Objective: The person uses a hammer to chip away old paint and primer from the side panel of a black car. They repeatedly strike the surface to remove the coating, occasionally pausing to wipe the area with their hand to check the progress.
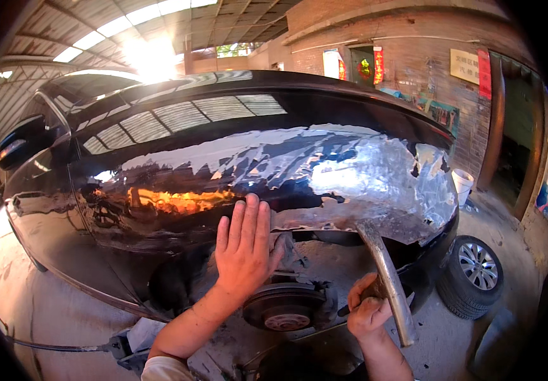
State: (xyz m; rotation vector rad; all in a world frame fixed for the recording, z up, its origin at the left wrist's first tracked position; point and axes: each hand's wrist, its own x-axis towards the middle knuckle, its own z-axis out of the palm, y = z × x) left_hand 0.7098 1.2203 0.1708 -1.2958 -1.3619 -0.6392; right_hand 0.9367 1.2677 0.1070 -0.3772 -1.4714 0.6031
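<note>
The black car's side panel (343, 181) is in front of me, with a wide, ragged patch of bare silvery metal above the wheel arch. My left hand (246, 247) lies flat near the patch's lower left edge, fingers stretched out and holding nothing. Closed around a dark grip, my right hand (368, 308) is low beside the wheel arch. With it goes a long, slightly curved metal bar (388, 279), whose upper end reaches the panel's lower edge. How the bar joins the dark grip cannot be made out. Under the arch, a brake disc (284, 308) is exposed.
A removed wheel with its tyre (470, 277) lies on the floor to the right. Behind it stands a white bucket (462, 184) near the brick wall (413, 60). At lower left is a dark jack-like device (128, 349) with a long bar. The car's mirror (23, 143) juts out at far left.
</note>
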